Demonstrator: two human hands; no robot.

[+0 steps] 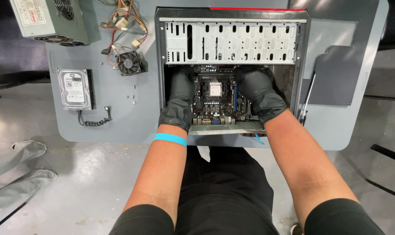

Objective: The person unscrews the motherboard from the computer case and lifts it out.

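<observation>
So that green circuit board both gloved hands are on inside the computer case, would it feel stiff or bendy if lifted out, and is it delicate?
The circuit board looks like a thin flat sheet, so probably fairly stiff with slight flex. It seems light for its area. The square chip and small raised parts suggest fragility; the left hand and right hand sit at opposite sides.

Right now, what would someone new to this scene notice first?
Two black-gloved hands, left hand and right hand, grip the sides of a motherboard inside an open computer case at the table's near edge. To the left on the grey table lie a hard drive, a cooler fan and a power supply.
</observation>
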